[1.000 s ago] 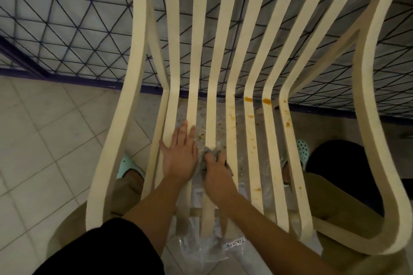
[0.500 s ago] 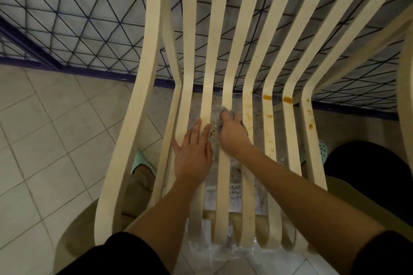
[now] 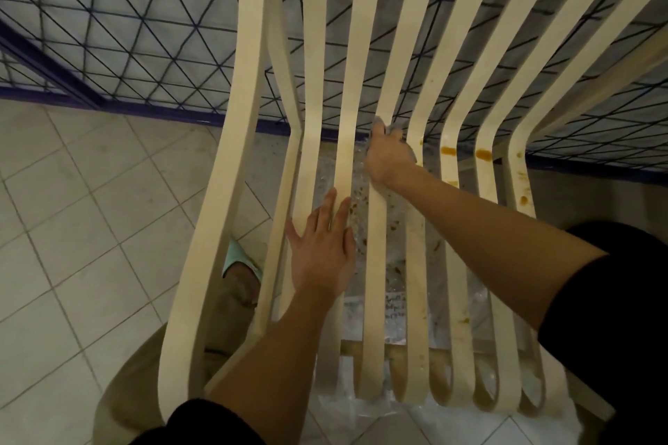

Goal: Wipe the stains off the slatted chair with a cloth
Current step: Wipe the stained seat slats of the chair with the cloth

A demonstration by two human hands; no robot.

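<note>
Slatted chair (image 3: 249,83) is braced, I judge, by my left hand (image 3: 321,249), flat at centre. My right hand (image 3: 388,155) clutches the cloth (image 3: 394,127) against a slat's bend.

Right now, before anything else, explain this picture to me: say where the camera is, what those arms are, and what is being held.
There is no machine here. The camera sits on a person's head and looks down, so the two arms reaching in from below are that person's own. They lean over a pale slatted chair. The left hand lies flat on the seat slats. The right hand is further up, near the bend where seat meets back, and holds a grey cloth bunched in its grip against a slat. Orange stains show on the slats to its right. Under the chair lies a clear plastic sheet on a tiled floor.
</note>
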